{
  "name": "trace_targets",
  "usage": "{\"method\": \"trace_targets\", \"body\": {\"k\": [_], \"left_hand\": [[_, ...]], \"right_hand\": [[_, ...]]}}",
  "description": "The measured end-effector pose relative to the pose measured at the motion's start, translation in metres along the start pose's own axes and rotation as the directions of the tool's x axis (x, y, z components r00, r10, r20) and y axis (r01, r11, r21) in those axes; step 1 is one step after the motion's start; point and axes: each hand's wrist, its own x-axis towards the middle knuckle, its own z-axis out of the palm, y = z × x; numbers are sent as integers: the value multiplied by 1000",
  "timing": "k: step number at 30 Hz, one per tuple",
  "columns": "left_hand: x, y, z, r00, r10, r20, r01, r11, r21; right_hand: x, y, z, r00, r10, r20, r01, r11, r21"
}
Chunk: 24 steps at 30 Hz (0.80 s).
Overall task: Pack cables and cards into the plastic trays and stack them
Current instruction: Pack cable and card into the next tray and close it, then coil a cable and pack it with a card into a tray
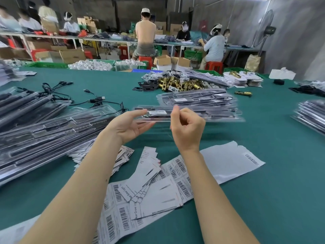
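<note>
Over the middle of the green desk (263,199), as the head camera shows it, both hands hold one clear plastic tray (158,115) level in the air, just short of the stack of packed trays (197,101) at one o'clock. The left hand (128,126) lies palm up under the tray's left end, fingers nearly straight, thumb laid along its top edge. The right hand (187,128) has its fingers curled, thumb and forefinger pinching the tray's near rim close to the middle. A dark strip and a white barcode label show through the plastic; whether a cable and card are both inside is hard to tell through the glare.

Thin and clear, the tray will likely be light, springy and slick, apt to bow or pop open if squeezed at the centre. Holding it by the stiffer rim at both ends, as here, suits it best when it is lowered square onto the stack.

At nine o'clock lies a heap of trays (44,131), with loose black cables (95,100) behind it at eleven. Printed cards (146,175) and barcode sheets (228,161) lie at six o'clock under the forearms. Brass lock parts (177,84) sit at twelve.
</note>
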Motion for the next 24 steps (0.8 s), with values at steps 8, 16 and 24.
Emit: {"method": "trace_targets", "body": {"k": [8,16,24], "left_hand": [[24,-5,21,993,118,6,-118,992,-43],[80,13,72,988,156,-3,-156,988,-9],[132,24,103,946,291,-142,-110,702,704]], "right_hand": [[5,24,-15,602,793,86,-786,609,-106],[12,26,-14,499,854,148,-864,504,3],[12,32,-11,514,841,169,-849,527,-45]]}}
